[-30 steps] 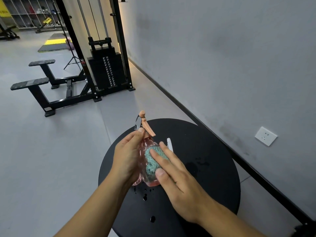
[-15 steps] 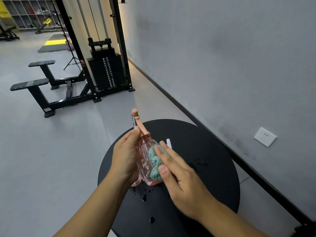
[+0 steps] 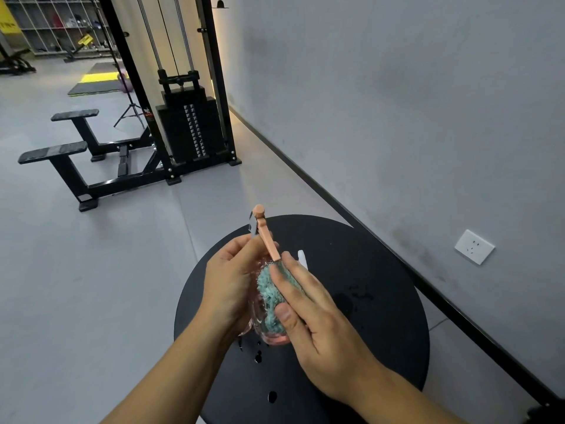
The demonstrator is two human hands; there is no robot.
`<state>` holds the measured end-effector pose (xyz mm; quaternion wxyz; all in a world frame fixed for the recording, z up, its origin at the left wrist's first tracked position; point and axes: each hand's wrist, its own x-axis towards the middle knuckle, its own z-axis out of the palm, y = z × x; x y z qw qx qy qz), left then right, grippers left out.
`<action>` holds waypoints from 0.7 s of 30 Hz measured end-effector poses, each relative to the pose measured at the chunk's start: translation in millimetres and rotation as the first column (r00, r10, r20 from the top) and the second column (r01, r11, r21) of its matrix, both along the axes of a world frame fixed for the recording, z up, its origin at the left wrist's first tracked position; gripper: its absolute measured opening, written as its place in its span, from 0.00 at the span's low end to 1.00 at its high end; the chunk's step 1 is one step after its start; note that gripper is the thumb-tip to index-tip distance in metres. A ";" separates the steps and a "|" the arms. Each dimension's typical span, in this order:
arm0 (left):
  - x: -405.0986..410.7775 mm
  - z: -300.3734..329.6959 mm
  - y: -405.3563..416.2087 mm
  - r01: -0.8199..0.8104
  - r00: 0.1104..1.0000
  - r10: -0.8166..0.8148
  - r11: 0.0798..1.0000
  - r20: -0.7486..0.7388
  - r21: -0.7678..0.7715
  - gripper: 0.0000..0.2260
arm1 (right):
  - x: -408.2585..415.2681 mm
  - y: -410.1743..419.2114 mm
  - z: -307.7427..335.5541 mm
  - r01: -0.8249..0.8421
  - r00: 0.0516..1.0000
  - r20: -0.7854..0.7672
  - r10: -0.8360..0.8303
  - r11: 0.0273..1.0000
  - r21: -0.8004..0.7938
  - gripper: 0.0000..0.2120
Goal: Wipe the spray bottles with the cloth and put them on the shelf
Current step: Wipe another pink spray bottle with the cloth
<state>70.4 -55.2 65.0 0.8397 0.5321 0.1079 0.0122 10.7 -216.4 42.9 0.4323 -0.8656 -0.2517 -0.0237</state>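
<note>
Pressing cloth (image 3: pixel 270 293), right hand (image 3: pixel 318 319), bottle (image 3: pixel 269 332) half-hidden

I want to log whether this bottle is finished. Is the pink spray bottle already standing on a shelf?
No, the pink spray bottle is held over the round black table by the left hand while the right hand presses a teal cloth against it.

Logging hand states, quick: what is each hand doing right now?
Left hand: grips the clear pink plastic spray bottle.
Right hand: presses the fluffy teal cloth against it.
</note>
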 end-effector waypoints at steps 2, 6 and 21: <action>0.2 2.6 1.6 -0.048 0.999 0.048 0.999 0.011 0.020 0.06 | -0.2 0.2 -1.5 0.016 1.000 -0.009 -0.015 0.999 0.044 0.25; 1.3 3.8 1.2 -0.080 0.997 0.080 0.996 -0.005 0.048 0.12 | -0.9 1.2 -3.8 0.030 0.999 -0.037 -0.026 0.995 0.091 0.24; -4.5 8.2 -10.2 0.016 0.999 -0.015 0.999 -0.034 0.038 0.33 | 5.6 -3.4 -5.5 0.070 0.997 -0.041 -0.066 0.992 0.101 0.23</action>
